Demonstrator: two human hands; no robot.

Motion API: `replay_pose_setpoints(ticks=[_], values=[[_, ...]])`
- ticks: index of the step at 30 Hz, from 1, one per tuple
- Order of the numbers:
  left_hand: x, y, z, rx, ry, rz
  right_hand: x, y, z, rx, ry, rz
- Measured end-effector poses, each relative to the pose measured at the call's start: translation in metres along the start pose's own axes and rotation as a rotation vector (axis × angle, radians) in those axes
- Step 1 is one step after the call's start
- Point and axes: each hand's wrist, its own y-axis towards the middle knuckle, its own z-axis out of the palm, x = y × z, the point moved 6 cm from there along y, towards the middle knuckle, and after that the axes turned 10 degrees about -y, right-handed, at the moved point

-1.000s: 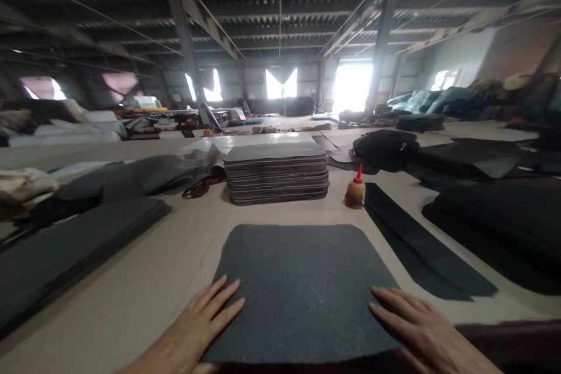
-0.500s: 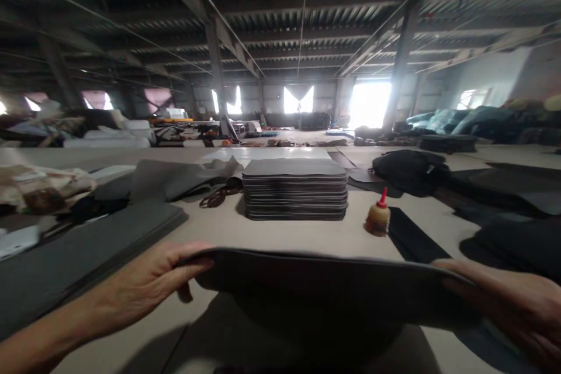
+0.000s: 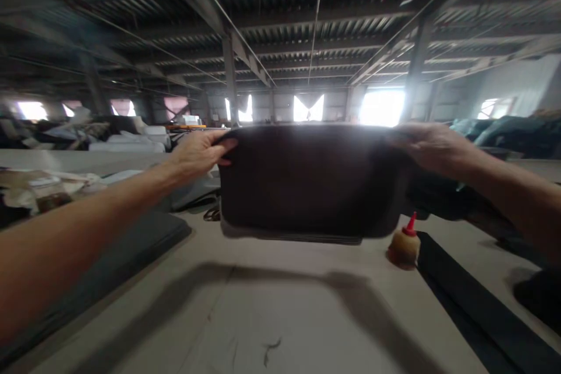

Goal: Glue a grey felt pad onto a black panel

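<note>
Head view, L to R: left hand [image 3: 199, 152] is pinching the dark mat sheet [image 3: 311, 181] at its upper left corner, holding it above the table [image 3: 245, 315]; right hand [image 3: 427, 146], blurred, is prob. gripping the upper right corner; glue bottle [image 3: 405, 244] is standing just below-right.

Large, dim factory hall under a corrugated metal roof [image 3: 307, 6] on steel beams and columns [image 3: 230, 79]. Bright, blown-out windows [image 3: 309, 108] along the far wall. Pale worktop [image 3: 272, 315] in front, shadowed. Stacked materials at left and right edges.
</note>
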Motion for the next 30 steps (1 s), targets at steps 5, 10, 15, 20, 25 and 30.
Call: replay_pose_setpoints(ticks=[5, 10, 15, 20, 25, 30], values=[[-0.023, 0.048, -0.017, -0.327, 0.258, 0.336, 0.013, 0.036, -0.025, -0.396, -0.183, 0.008], [0.062, 0.066, 0.044, -0.095, 0.425, 0.283, 0.006, 0.021, 0.059, -0.172, -0.241, -0.052], [0.159, 0.043, 0.124, 0.186, 0.496, 0.05, -0.005, -0.024, 0.184, 0.326, -0.283, -0.078], [0.192, 0.031, 0.14, 0.253, 0.529, -0.046, -0.007, -0.051, 0.221, 0.499, -0.304, -0.019], [0.196, 0.033, 0.137, 0.288, 0.552, -0.073, -0.004, -0.046, 0.221, 0.563, -0.325, -0.066], [0.196, 0.032, 0.139, 0.321, 0.552, -0.072, 0.002, -0.047, 0.224, 0.567, -0.337, -0.137]])
